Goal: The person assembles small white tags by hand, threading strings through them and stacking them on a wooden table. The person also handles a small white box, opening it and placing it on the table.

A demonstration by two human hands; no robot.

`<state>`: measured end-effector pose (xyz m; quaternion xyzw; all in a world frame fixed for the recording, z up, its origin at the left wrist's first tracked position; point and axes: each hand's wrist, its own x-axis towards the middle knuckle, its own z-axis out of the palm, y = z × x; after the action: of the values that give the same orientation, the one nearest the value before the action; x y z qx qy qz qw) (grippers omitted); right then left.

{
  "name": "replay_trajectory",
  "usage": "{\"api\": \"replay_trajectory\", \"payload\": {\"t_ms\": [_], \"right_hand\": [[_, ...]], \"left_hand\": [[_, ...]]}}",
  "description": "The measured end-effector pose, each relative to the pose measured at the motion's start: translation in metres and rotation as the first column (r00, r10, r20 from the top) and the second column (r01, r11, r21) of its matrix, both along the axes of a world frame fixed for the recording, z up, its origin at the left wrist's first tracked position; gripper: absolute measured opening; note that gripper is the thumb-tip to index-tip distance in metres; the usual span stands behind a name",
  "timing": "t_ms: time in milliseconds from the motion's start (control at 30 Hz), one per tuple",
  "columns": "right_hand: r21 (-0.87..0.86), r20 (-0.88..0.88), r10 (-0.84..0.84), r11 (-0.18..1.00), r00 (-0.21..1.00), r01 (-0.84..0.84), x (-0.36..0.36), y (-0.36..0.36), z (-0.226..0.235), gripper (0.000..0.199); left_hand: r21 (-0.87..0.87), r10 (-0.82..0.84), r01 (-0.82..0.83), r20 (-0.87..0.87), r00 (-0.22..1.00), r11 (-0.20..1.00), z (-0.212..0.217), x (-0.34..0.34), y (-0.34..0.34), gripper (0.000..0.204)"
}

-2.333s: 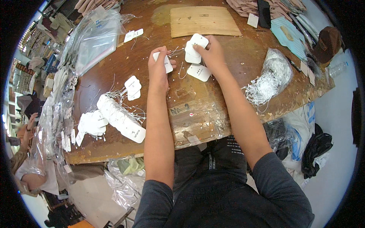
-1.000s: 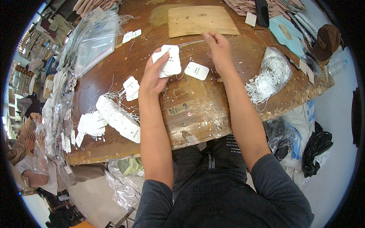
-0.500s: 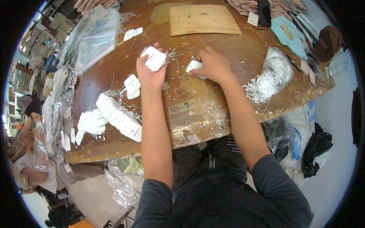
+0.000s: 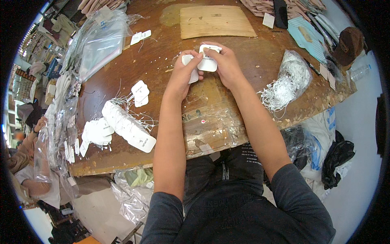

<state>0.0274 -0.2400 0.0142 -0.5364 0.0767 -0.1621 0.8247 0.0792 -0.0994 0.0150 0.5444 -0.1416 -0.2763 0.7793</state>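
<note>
White tags with rounded corners (image 4: 208,64) are in the right hand (image 4: 226,64), above the tabletop (image 4: 140,67), on the near side of a pale wooden board (image 4: 217,22). That hand is clamped on them, thumb across the upper face, and at least two overlap. Beside it, the left hand (image 4: 185,75) is closed around more white tags (image 4: 187,62), which stand tilted between its thumb and fingers. The two hands are close together; whether the left thumb touches the tags in the right hand, I cannot tell.

Left of the left forearm, a long fanned row of white tags (image 4: 128,126) lies slantwise, with loose white strings (image 4: 140,116) along its upper edge. A smaller heap of tags (image 4: 97,132) sits just beside its left end, and a few overlapping tags (image 4: 140,93) lie above the row. Farther up, two tags (image 4: 140,37) lie near flat clear plastic bags (image 4: 103,61).

Right of the right forearm, a clear bag (image 4: 298,67) lies with a tangle of white strings (image 4: 276,97) spilling from its near end. A dark pen (image 4: 313,68) is beside it. Toward the far right corner are a black phone-like object (image 4: 280,14), a light blue sheet (image 4: 302,34), and a brown cap (image 4: 348,45).
</note>
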Motion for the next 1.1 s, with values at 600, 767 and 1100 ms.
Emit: {"api": "replay_trajectory", "payload": {"t_ms": [600, 767, 1100], "right_hand": [[-0.211, 0.068, -0.067, 0.974, 0.995, 0.08, -0.001, 0.003, 0.001, 0.016], [-0.175, 0.069, -0.144, 0.973, 0.987, 0.154, 0.0, 0.005, 0.005, 0.016], [-0.191, 0.159, -0.447, 0.861, 0.88, 0.472, 0.016, 0.004, 0.004, 0.017]], "left_hand": [[-0.104, -0.072, 0.075, 0.028, 0.997, 0.992, -0.001, -0.003, 0.002, 0.051], [-0.138, -0.162, 0.155, -0.04, 0.986, 0.978, 0.002, -0.007, -0.003, 0.057], [-0.124, -0.109, 0.107, -0.013, 0.994, 0.986, -0.001, 0.002, 0.005, 0.061]]}}
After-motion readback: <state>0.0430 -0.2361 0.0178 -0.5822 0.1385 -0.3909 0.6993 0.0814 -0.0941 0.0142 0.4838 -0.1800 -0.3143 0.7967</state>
